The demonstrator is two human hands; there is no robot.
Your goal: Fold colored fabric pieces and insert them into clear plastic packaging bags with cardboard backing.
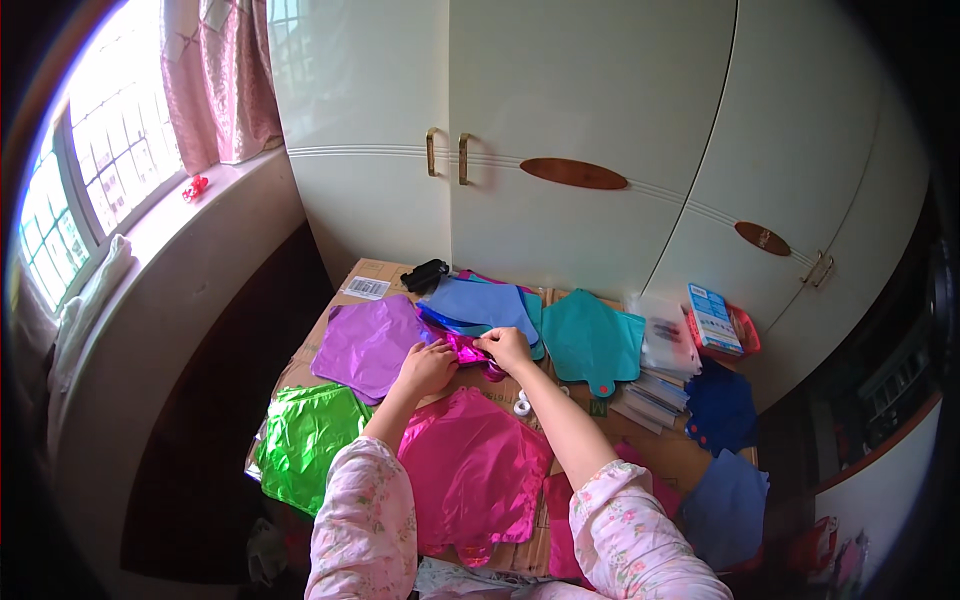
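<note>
Floral-sleeved forearms enter from the lower edge and converge over a cardboard-covered bench (660, 455). Left hand (428, 368) rests knuckles up with fingers curled down onto the near end of a small crumpled magenta foil piece (468, 349); whether it pinches or merely presses cannot be told. Right hand (506, 347) pinches the far edge of the same piece between thumb and fingertips. The foil lies at bench centre, just beside the purple foil sheet (368, 345) and touching the edge of the blue foil stack (480, 305).

Surrounding items: pink foil sheet (470, 470) directly below the hands, green foil sheet (305, 440) at the near left corner, teal foil shape (592, 342) to the right, small white tape roll (522, 407) near the right wrist.

Handling note, as a judgement: thin foil creases and tears readily, so the piece is best smoothed with one hand anchoring flat while the other draws the edge outward gently, keeping tension even and along the seam. Fingertips should grip at the margin, not the middle, and the neighbouring stacks should stay undisturbed.
</note>
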